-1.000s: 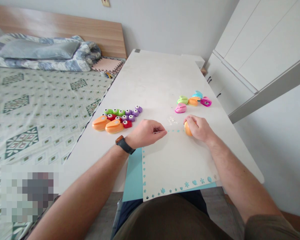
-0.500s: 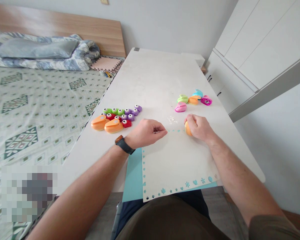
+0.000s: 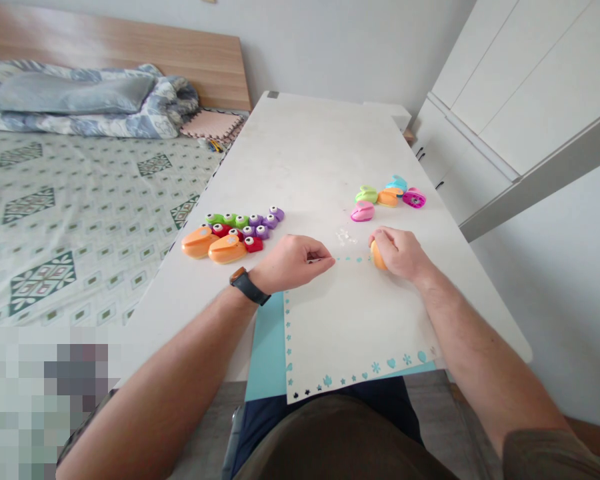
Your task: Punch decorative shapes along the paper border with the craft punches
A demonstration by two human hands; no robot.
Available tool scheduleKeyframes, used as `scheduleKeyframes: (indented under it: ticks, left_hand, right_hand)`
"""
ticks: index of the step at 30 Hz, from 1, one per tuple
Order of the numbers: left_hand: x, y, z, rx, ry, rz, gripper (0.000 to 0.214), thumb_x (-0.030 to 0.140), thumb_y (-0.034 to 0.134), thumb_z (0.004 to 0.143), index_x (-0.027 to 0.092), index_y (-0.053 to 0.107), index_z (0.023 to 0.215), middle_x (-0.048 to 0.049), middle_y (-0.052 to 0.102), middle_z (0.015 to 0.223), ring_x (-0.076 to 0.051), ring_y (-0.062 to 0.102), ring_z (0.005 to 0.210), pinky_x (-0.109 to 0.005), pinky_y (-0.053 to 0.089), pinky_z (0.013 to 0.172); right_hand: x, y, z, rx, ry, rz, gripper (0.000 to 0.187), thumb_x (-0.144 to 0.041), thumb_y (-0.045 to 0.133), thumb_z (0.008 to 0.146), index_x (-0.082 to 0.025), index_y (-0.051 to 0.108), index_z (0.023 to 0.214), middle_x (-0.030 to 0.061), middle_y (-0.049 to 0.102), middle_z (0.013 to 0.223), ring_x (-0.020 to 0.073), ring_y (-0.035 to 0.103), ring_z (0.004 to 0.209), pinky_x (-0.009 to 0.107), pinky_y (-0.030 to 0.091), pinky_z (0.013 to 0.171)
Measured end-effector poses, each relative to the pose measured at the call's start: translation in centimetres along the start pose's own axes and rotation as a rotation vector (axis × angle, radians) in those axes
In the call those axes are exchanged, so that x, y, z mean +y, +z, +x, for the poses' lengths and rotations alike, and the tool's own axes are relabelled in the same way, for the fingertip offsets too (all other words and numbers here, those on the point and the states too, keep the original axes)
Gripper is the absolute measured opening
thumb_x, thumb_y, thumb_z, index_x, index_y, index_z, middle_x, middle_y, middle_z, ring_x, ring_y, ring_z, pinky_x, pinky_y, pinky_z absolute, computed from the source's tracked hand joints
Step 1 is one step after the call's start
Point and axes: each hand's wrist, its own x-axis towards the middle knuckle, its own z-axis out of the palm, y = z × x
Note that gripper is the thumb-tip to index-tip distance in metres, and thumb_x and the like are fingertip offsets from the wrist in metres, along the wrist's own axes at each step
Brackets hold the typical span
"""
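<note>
A white sheet of paper (image 3: 355,313) lies over a light blue sheet (image 3: 267,353), with small shapes such as flowers, hearts and leaves punched along its left, bottom and top borders. My left hand (image 3: 297,260), closed in a pinch, grips the white paper by its top edge near the left corner. My right hand (image 3: 403,253) is wrapped around an orange craft punch (image 3: 377,255) at the top edge, toward the right. The hand hides most of that punch. Tiny white cut-outs (image 3: 347,237) are scattered just beyond the paper.
On the left of the white table (image 3: 320,147) stand two orange punches (image 3: 227,249) and several small green, red and purple ones (image 3: 255,231). Farther right sit a pink punch (image 3: 363,211), a green one (image 3: 366,195) and several others. A bed (image 3: 105,180) borders the table's left side.
The view has shifted very slightly. Both hands keep their hold on the paper and the punch, with no clear movement.
</note>
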Motion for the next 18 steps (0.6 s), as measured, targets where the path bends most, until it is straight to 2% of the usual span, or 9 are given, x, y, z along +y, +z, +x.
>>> scheduleKeyframes:
  ticks: [18]
  left_hand:
    - [-0.06,0.03,0.01,-0.004,-0.017,0.001,0.023,0.035,0.065,0.091,0.018,0.079,0.085,-0.0002,0.074,0.075,-0.011,0.064,0.065,-0.023,0.045,0.062]
  right_hand:
    - [-0.16,0.17,-0.05,0.048,0.042,-0.012,0.040,-0.039,0.042,0.100,-0.021,0.070,0.078,0.0008,0.066,0.068,0.0172,0.061,0.069,0.028,0.041,0.067]
